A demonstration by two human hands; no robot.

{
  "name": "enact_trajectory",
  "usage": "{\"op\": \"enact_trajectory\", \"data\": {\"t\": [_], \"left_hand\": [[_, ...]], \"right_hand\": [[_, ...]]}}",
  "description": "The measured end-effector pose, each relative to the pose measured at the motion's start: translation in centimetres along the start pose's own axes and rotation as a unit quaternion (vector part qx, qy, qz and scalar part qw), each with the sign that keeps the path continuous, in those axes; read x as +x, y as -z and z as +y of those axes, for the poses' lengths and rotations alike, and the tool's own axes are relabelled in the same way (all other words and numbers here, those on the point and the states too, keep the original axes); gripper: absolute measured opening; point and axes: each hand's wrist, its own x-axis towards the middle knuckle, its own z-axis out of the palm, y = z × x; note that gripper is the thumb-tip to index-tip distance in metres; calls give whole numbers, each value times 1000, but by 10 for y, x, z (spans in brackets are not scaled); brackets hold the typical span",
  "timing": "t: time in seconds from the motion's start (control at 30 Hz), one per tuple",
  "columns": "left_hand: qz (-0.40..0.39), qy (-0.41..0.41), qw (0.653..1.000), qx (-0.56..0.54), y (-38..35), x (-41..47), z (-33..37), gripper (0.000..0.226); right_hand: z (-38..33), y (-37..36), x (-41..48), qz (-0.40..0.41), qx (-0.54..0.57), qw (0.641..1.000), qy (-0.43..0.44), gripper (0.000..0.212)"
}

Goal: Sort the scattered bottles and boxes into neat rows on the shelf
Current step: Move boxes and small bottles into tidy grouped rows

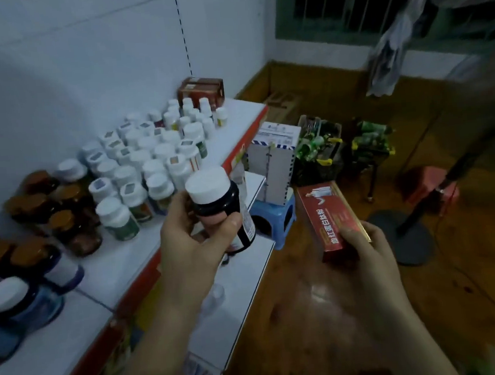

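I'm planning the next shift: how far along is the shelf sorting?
Mostly done: white-capped bottles stand in rows on the top shelf, brown-lidded jars grouped beside them. In hand: the left hand grips a dark bottle, the right hand a red box. Left: shelving both; the blue bottles at the near end look loosely placed.

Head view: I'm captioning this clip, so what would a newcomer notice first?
Centre frame, the left hand grips a dark white-capped bottle by the shelf edge, while the right hand holds a red box over the floor. Behind them, white bottles crowd the shelf top.
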Motion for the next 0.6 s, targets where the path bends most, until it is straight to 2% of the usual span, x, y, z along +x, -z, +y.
{"op": "enact_trajectory", "data": {"t": [0.17,0.43,0.53,0.6], "left_hand": [[64,12,998,11,-43,98,-29,47],[136,5,990,46,-77,265,-85,67],[172,4,983,65,-82,321,-97,69],[198,12,977,77,-86,347,-103,69]], "right_hand": [[-48,-41,138,-68,-35,996,34,31],[-72,-143,316,-148,-76,983,73,42],[-102,-190,376,-202,-98,966,125,41],[-123,-231,419,-254,-125,941,183,45]]}}
